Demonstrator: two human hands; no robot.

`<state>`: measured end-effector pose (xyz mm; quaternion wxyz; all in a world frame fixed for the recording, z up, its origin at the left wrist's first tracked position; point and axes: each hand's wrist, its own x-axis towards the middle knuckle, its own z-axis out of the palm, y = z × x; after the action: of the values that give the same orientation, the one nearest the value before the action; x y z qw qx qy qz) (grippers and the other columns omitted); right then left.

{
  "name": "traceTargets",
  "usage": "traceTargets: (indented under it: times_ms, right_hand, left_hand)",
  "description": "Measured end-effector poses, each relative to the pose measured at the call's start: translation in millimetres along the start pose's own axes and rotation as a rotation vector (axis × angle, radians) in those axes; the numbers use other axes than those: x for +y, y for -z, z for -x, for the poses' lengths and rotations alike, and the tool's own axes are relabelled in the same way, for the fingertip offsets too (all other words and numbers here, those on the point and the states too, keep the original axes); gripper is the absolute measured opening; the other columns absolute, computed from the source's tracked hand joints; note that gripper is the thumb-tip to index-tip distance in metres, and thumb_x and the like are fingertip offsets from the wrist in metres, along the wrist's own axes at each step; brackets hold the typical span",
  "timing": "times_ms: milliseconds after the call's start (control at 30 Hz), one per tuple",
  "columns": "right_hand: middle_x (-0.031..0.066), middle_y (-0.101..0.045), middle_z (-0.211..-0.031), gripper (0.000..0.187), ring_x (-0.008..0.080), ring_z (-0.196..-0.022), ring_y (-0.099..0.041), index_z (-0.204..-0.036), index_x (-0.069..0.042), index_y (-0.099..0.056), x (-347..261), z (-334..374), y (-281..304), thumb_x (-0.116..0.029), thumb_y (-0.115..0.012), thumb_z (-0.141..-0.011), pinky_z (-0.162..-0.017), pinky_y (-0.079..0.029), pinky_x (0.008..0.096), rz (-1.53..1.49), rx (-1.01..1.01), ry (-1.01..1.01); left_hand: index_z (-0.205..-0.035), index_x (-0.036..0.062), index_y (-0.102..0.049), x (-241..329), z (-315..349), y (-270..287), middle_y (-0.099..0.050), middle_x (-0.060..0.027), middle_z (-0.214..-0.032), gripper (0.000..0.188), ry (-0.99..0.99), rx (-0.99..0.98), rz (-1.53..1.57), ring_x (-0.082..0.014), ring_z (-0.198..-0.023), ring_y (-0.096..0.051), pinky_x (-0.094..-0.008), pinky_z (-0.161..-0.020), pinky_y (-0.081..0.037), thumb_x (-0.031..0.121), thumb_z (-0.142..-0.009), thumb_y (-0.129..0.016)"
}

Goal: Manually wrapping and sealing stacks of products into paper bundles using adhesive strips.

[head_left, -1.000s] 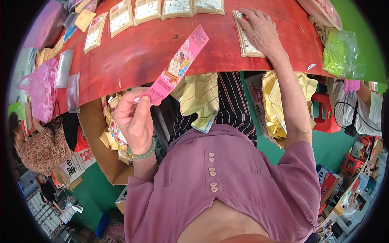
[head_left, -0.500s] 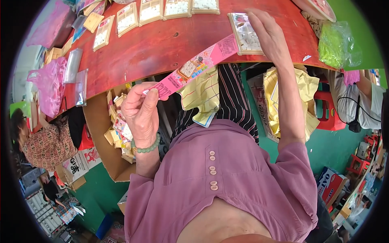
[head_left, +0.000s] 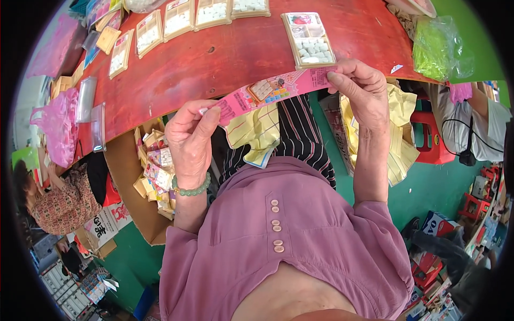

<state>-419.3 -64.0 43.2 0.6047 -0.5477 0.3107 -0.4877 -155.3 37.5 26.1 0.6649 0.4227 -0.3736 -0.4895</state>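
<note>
A long pink printed paper strip (head_left: 267, 92) is stretched between my two hands at the front edge of the red table. My left hand (head_left: 193, 136), with a green bead bracelet at its wrist, pinches the strip's left end. The right end is pinched by my right hand (head_left: 361, 91). Just beyond the strip lies a cream plastic tray (head_left: 309, 40) holding white pieces, with a small printed card in its far compartment. Similar filled trays (head_left: 178, 20) form a row along the far left of the table.
Below the table's left edge, a cardboard box (head_left: 120, 184) holds a heap of small packed trays (head_left: 159, 174). Pink (head_left: 61, 125) and green (head_left: 436, 51) plastic bags lie at either side. Yellow cloth or paper (head_left: 399, 144) sits at the right by a red stool (head_left: 433, 144). Other people work nearby.
My right hand has come down from above the near tray and taken the strip's right end. The strip now lies more level. My view has shifted slightly.
</note>
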Motion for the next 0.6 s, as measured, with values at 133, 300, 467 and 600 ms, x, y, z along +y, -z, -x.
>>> traceTargets:
  times_ms: [133, 300, 467, 600]
  right_hand:
    - [0.0002, -0.063, -0.074, 0.005, 0.0044, -0.064, -0.055, -0.088, 0.000, -0.067, 9, -11, 16, -0.004, -0.065, -0.086, -0.060, -0.042, 0.0186, 0.091, 0.122, -0.029]
    - [-0.0016, -0.059, -0.069, 0.013, 0.0038, -0.058, -0.048, -0.084, -0.002, -0.065, 12, -45, 37, -0.014, -0.065, -0.088, -0.057, -0.037, 0.0192, 0.278, 0.243, -0.079]
    - [-0.0035, -0.054, -0.063, 0.016, 0.0033, -0.054, -0.046, -0.080, -0.004, -0.063, 16, -62, 54, -0.018, -0.071, -0.085, -0.050, -0.033, 0.0180, 0.338, 0.330, -0.097]
    - [-0.0038, -0.054, -0.062, 0.020, 0.0028, -0.053, -0.045, -0.079, -0.006, -0.062, 27, -72, 67, -0.021, -0.075, -0.081, -0.049, -0.035, 0.0181, 0.398, 0.362, -0.121]
  left_hand:
    - [-0.096, -0.0035, -0.064, -7, -29, -22, -0.066, -0.0040, -0.084, 0.010, 0.083, 0.053, -0.101, -0.0083, -0.071, -0.062, -0.0211, -0.067, -0.049, 0.001, -0.087, -0.065]
    - [-0.086, -0.0041, -0.066, -25, -80, -53, -0.065, -0.0027, -0.072, 0.013, 0.051, 0.117, -0.366, -0.0072, -0.060, -0.061, -0.0190, -0.053, -0.045, 0.008, -0.084, -0.070]
    - [-0.082, -0.0040, -0.067, -56, -120, -65, -0.066, -0.0036, -0.069, 0.019, 0.022, 0.071, -0.433, -0.0080, -0.056, -0.062, -0.0189, -0.049, -0.043, 0.014, -0.080, -0.073]
    - [-0.081, -0.0031, -0.067, -59, -131, -77, -0.067, -0.0041, -0.068, 0.023, 0.018, 0.043, -0.567, -0.0080, -0.055, -0.062, -0.0198, -0.048, -0.045, 0.018, -0.078, -0.075]
